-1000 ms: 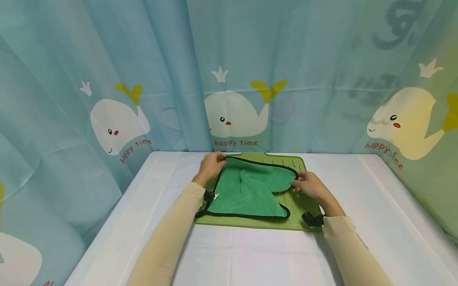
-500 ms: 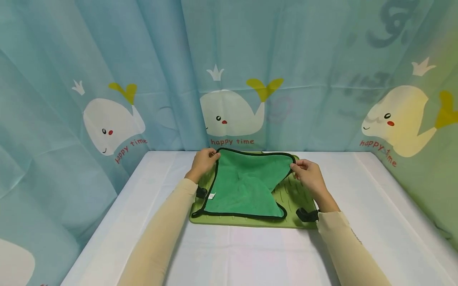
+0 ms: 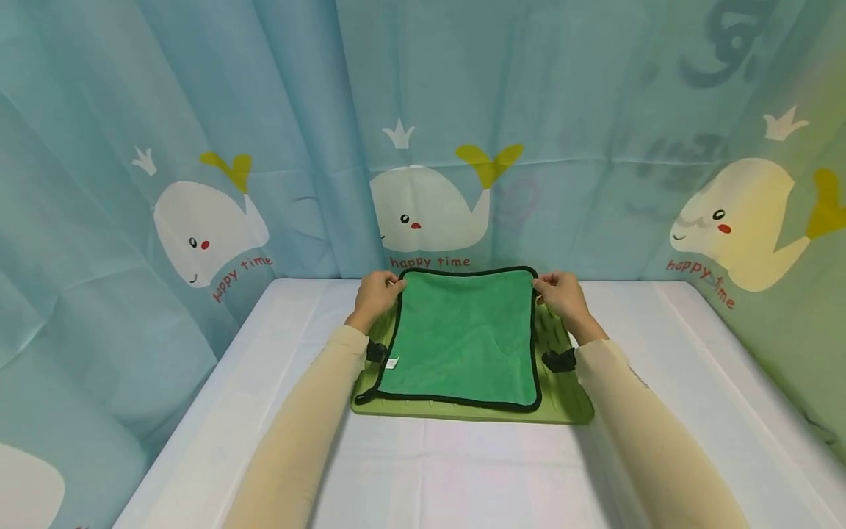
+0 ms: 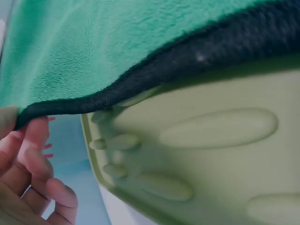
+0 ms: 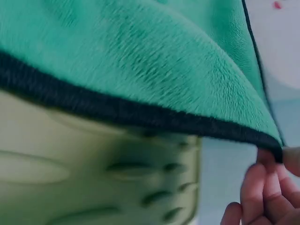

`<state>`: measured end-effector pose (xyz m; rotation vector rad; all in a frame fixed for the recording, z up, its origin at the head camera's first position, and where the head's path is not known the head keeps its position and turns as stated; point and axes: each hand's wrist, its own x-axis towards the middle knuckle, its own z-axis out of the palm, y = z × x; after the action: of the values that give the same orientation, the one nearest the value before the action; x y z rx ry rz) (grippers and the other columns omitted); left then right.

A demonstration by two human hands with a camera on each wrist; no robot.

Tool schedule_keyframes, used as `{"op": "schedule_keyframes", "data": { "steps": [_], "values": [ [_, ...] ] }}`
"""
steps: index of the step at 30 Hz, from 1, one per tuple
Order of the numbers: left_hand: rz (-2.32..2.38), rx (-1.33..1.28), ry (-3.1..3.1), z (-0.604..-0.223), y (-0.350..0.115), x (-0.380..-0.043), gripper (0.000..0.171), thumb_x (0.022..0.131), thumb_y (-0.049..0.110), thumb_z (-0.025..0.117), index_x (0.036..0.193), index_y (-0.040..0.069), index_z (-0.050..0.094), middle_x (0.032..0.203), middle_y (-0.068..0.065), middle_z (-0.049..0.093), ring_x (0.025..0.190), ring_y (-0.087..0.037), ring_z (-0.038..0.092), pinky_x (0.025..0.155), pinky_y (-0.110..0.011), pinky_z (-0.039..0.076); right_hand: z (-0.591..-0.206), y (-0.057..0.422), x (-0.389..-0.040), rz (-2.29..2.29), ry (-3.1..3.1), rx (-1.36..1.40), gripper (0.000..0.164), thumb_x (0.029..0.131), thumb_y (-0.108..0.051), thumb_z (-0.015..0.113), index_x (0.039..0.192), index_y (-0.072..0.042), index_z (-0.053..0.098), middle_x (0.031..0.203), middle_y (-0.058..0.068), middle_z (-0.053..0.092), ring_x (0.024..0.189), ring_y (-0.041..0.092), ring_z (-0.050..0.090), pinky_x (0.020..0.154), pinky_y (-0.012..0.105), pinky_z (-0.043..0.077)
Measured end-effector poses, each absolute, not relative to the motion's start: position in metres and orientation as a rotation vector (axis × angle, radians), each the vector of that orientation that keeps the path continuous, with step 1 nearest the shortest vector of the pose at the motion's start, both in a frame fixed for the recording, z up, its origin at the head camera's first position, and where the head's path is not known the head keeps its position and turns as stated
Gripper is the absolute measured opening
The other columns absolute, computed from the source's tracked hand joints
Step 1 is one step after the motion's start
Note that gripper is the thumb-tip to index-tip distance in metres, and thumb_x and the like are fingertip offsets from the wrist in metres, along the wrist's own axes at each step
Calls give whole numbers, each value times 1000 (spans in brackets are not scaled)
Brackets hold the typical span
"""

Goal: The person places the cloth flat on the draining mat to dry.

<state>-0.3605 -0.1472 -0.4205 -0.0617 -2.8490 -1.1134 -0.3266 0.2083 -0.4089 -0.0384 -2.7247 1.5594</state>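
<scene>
A green plush cloth with a black border is spread nearly square over a lighter green ridged mat. Its far edge is raised off the mat. My left hand pinches the far left corner between thumb and fingers; the left wrist view shows the black border running into that pinch. The far right corner is pinched by my right hand, and in the right wrist view the fingers lie under the cloth's tip. A small white tag shows at the cloth's left edge.
The mat lies on a table with a pale cloth, near its far edge. Behind and at both sides hangs a light blue curtain printed with whales. Raised oval ridges cover the mat.
My right hand has moved up and away, drawing the far right corner out. The folded right side of the cloth has opened flat. My left hand has lifted its corner slightly.
</scene>
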Motion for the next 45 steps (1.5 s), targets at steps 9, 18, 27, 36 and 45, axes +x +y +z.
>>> {"op": "schedule_keyframes", "data": {
  "steps": [9,18,27,36,45],
  "values": [
    [-995,-35,-3056,-429,-148,-359,28,103,28,62,81,10,68,76,-4,61,58,-16,44,55,-31,37,-440,217,-339,1438,-3023,-17,37,106,-22,54,125,9,60,82,1,61,75,14,60,78,34,49],
    [-966,-83,-3165,-428,-154,-361,56,101,24,64,52,18,37,49,5,31,45,-12,28,52,-30,35,-435,216,-336,1415,-3009,-20,35,106,-18,54,72,-13,45,60,-4,39,59,15,41,63,34,38],
    [-969,-103,-3222,-419,-162,-354,52,101,24,64,53,17,45,64,0,61,54,-15,50,56,-29,40,-433,222,-330,1431,-2987,-68,38,107,-23,51,129,8,58,113,18,61,84,19,60,85,41,48],
    [-925,-82,-3322,-419,-158,-350,52,98,29,69,53,17,45,58,1,55,49,-12,37,49,-28,35,-434,230,-314,1500,-3103,55,27,107,-22,54,118,3,55,85,3,59,68,15,53,64,32,43],
    [-927,-208,-3295,-420,-167,-324,48,98,26,70,61,18,40,57,5,36,52,-11,34,52,-27,32,-437,240,-281,1646,-3062,241,47,105,-20,56,138,11,44,99,14,69,74,17,59,72,33,49]
  ]
}}
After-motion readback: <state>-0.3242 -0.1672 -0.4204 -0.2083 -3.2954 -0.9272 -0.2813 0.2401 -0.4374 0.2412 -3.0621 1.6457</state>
